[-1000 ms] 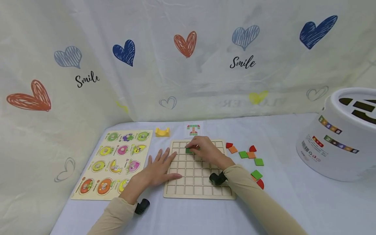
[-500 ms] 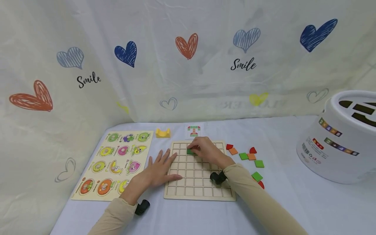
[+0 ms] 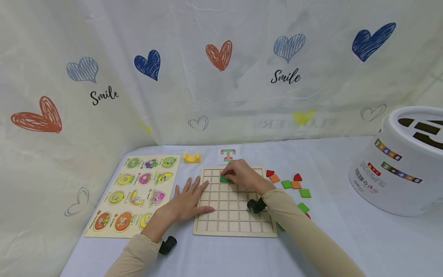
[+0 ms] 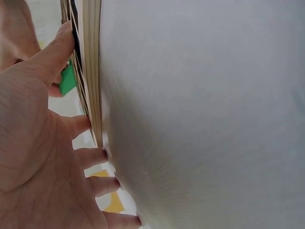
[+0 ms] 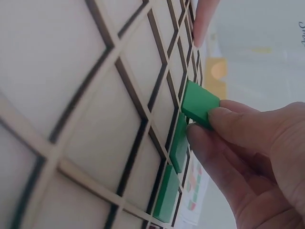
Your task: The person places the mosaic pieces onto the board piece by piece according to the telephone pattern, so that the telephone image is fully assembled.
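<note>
My right hand (image 3: 243, 175) pinches a green square tile (image 5: 199, 101) between thumb and fingers, over the far rows of the wooden grid board (image 3: 221, 227). The tile is tilted, its lower edge close to the grid bars; whether it touches them I cannot tell. Beside it, in the right wrist view, one green tile (image 5: 178, 147) and another green tile (image 5: 166, 196) sit in grid cells. My left hand (image 3: 181, 202) rests at the board's left edge with fingers spread, its thumb lying over the grid.
Loose red, orange and green pieces, such as a green tile (image 3: 305, 192), lie right of the board. A pattern card (image 3: 228, 154) and a yellow holder (image 3: 192, 157) stand behind it. Leftward lies a fruit puzzle board (image 3: 105, 202); a white bucket (image 3: 391, 188) stands far right.
The right hand keeps its pinch on the green tile, with only slight movement. Its forearm has shifted a little, covering more of the nearest loose pieces. The left hand stays put.
</note>
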A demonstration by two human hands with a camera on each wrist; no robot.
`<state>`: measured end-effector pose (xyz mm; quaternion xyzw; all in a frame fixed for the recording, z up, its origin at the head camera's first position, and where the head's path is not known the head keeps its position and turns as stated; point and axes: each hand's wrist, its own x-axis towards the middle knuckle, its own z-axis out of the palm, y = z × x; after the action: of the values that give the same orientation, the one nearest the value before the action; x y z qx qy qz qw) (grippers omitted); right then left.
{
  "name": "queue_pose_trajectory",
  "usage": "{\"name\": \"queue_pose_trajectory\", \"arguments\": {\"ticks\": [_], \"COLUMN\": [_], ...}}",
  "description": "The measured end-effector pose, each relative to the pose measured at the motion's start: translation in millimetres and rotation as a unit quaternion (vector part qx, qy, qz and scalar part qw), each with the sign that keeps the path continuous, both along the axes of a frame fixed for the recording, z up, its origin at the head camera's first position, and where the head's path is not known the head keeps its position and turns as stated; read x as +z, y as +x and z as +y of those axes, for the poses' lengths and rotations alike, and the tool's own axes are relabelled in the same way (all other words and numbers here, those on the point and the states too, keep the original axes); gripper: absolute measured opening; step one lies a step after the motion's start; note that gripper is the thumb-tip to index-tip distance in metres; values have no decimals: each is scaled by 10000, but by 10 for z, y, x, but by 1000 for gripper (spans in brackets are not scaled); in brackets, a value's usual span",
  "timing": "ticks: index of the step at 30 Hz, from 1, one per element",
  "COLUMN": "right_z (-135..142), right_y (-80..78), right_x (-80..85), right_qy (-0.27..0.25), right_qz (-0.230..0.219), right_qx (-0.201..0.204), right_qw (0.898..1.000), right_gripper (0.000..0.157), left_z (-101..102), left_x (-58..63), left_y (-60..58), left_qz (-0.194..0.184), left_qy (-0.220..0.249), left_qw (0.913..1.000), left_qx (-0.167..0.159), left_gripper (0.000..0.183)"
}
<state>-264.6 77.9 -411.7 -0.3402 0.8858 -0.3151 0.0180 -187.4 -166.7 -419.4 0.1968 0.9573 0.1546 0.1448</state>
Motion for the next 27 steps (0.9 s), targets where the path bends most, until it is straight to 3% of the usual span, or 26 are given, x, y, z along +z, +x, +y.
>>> {"name": "queue_pose_trajectory", "arguments": {"ticks": [18, 27], "right_z": [-70, -80], "right_y": [-21, 3], "right_x": [-3, -32], "right_qy": [634, 534], "right_qz": [231, 612], "right_qx": [286, 469], "right_qw": [9973, 9956], "right_gripper": [14, 13], "left_z": [-14, -21], "left_x": [4, -6], "left_y": [10, 3], "left_qz": [25, 36], "left_qy": [-7, -28], "left_qw": [10000, 10000], "left_qx": [-45, -64], "left_gripper": [94, 93]}}
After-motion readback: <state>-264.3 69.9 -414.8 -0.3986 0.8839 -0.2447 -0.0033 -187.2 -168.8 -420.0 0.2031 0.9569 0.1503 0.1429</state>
